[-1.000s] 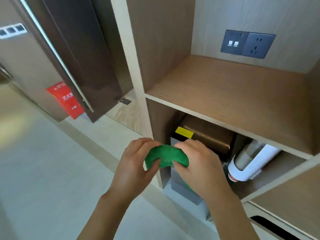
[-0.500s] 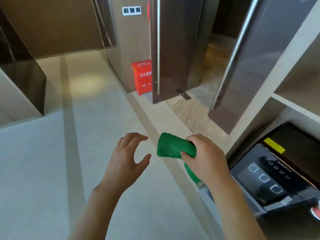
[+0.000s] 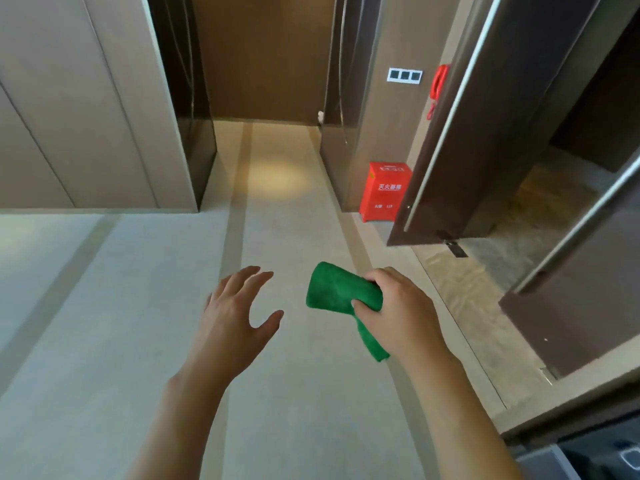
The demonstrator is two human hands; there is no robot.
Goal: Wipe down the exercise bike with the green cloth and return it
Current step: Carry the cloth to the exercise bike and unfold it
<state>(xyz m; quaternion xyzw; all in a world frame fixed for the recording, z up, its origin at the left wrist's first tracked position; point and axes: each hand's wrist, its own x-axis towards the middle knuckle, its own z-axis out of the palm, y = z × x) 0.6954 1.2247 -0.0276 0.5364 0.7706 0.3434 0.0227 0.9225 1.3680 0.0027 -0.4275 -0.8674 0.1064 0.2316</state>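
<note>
My right hand [image 3: 401,313] grips a folded green cloth [image 3: 336,292], held out in front of me over a pale floor; one end of the cloth hangs below the hand. To its left, my left hand [image 3: 235,317] hovers with fingers spread and holds nothing, a short gap away from the cloth. No exercise bike appears in view.
A corridor [image 3: 277,174] runs ahead between wall panels. A red fire-extinguisher box [image 3: 384,192] stands on the floor at the right wall. Dark doors [image 3: 485,133] stand open at the right. A dark appliance corner [image 3: 606,455] shows at the bottom right.
I have turned left, away from the shelf unit toward the corridor. My left hand let go of the cloth, which now stays in my right hand alone.
</note>
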